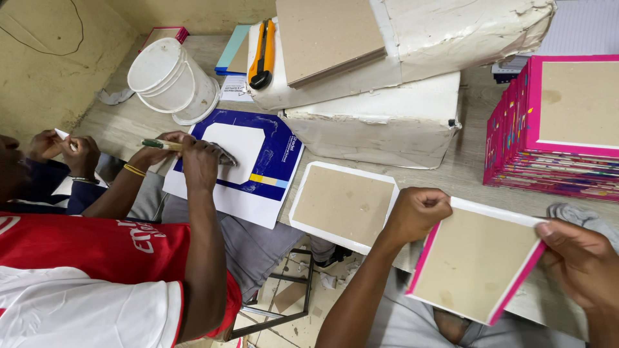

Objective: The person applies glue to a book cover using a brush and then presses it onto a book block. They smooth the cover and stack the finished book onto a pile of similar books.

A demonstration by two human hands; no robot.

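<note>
Lower right of frame: the person holds a pink-edged book cover (474,264) off the table, brown board side up. Left hand (418,212) is a closed fist gripping its upper left corner; right hand (580,261) is closed over the right edge, thumb on top. Held at both ends, probably so it stays flat and tilted toward the eyes. A white-bordered cover (342,205) lies flat on the table (467,164) just left of it. Pink stack (554,122) sits at right, near at hand. Centre left, a co-worker's hand (196,158) works a brush (161,144) over a blue sheet (267,161); white bucket (169,80) just above.
</note>
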